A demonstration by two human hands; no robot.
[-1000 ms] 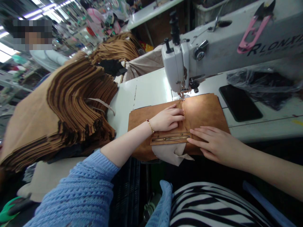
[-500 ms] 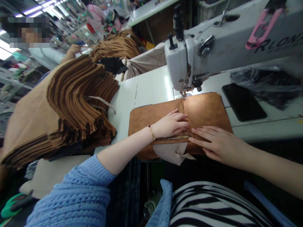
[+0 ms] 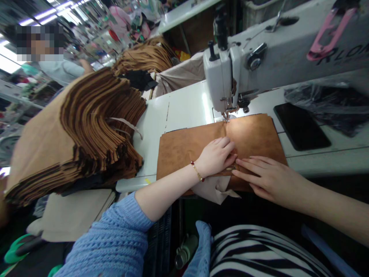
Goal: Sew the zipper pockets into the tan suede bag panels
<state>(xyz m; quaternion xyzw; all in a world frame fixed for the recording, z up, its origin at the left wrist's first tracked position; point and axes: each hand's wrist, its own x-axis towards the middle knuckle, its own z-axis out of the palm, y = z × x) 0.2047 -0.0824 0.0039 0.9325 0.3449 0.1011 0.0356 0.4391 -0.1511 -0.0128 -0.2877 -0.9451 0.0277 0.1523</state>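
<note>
Cloth in wavy black-and-white stripes (image 3: 253,250) nearest; beside it, a blue openwork-knit sleeve (image 3: 115,238). Green looped handles (image 3: 15,250) low at left, near flat beige cloth pieces (image 3: 75,215). Left hand (image 3: 216,156), gold bracelet (image 3: 197,172) at wrist, lies on a brown panel (image 3: 184,144); its grip is drawn together, fingers bent and bunched, and whether they pinch anything I cannot tell. Right hand (image 3: 268,179) rests palm down on the panel's near right part, grip open, fingers long and slightly spread. Left hand and wrist cover most of a metal-toothed zipper (image 3: 230,169); a limp, pale cloth flap (image 3: 215,192) hangs below. Panel smooth, mottled, suede-like, roughly rectangular, on the pale, glossy worktop (image 3: 184,107), its far edge at the presser foot (image 3: 226,116). Black phone (image 3: 302,127) just right of it; crinkled clear plastic bag (image 3: 325,104) with dark contents behind. White sewing machine (image 3: 219,77) stands over the far side, pink snips (image 3: 328,36) on its arm. Thick stack of brown sheets (image 3: 43,142), curved, rough-edged, blocks the left. Beyond: black scraps (image 3: 141,80), a folded brown heap (image 3: 144,55), a person in a pale top (image 3: 62,71).
</note>
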